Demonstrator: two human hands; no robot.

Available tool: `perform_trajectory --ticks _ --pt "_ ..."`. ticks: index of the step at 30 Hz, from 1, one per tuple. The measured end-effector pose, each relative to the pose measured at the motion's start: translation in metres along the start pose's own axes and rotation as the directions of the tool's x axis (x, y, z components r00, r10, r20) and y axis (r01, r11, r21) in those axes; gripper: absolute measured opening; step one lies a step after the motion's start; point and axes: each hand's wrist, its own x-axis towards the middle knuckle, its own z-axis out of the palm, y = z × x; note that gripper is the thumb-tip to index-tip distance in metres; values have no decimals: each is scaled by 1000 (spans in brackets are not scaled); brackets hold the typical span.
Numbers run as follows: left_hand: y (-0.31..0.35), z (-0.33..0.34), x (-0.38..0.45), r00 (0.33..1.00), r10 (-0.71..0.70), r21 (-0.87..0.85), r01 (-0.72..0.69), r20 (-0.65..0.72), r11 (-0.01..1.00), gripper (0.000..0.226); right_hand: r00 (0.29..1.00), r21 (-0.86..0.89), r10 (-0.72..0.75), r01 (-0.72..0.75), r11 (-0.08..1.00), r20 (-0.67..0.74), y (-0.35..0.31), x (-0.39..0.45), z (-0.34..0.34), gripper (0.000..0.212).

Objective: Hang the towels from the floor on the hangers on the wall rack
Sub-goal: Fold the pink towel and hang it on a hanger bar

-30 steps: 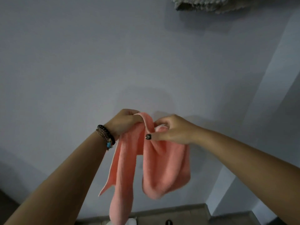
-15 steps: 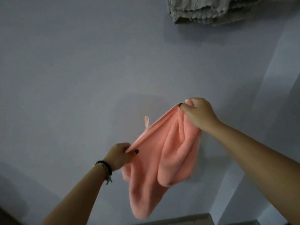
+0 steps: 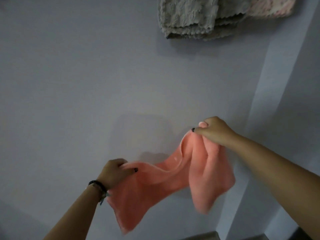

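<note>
- left hand pinches one top corner of the pink towel, fingers curled round the edge, thumb on the near side
- right hand grips the other top corner, fist closed on a bunch of cloth, held higher than the left hand
- towel is off the floor, in the air in front of the wall, top edge sagging in a curve between the two grips
- below the left grip one flap hangs down and left; below the right grip a second fold hangs, a bit blurred
- towel not fully spread: slack between the hands, cloth doubled under the right grip
- cannot tell if there is a hanging loop near either grip
- up and right of the right grip, well apart, a grey towel already hangs at the top edge of view, a pale pinkish towel just beside it
- hangers and rack themselves are out of view, above the frame
- progress, judged: at least two towels look done, this pink one is picked up and being opened out, not yet hung
- left to do: lift it up past the right grip to a free hanger, drape or hook it, let go; cannot tell if more towels lie on the floor, only a strip of floor shows below the grips
- bracelet on the left wrist
</note>
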Motion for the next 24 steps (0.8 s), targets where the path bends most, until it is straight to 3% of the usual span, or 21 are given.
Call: perform_trajectory --ticks 2,3,7,9,12,17,19,21,24 --pt "31 -1 1 992 124 56 -126 31 990 14 991 75 -95 88 993 97 -7 -11 14 11" --pt "45 -1 0 984 172 92 -176 49 980 10 979 98 -133 119 988 154 -11 -18 23 13" --pt "80 -11 -6 965 239 143 -253 113 957 9 910 185 -194 133 974 366 -22 -54 73 55" --pt "85 -18 -12 965 228 92 -240 126 966 11 886 284 -212 95 954 414 -27 -68 96 52" --pt "82 -24 -25 970 213 -28 -212 118 977 11 900 369 -248 108 923 357 -35 -79 113 6" --pt "46 -20 -52 994 91 -217 -76 60 973 9 949 410 -170 48 911 267 -34 -87 114 21" --pt "29 -14 -69 1000 23 -407 -12 22 913 12 973 413 -112 19 910 202 -29 -89 113 20" --pt "17 -5 -85 999 -46 -630 22 -22 776 21 984 425 -75 -1 905 162 -25 -92 114 25" --pt "14 11 -99 992 -124 -822 52 -23 568 29 987 482 -4 -74 873 160 -22 -100 114 18"
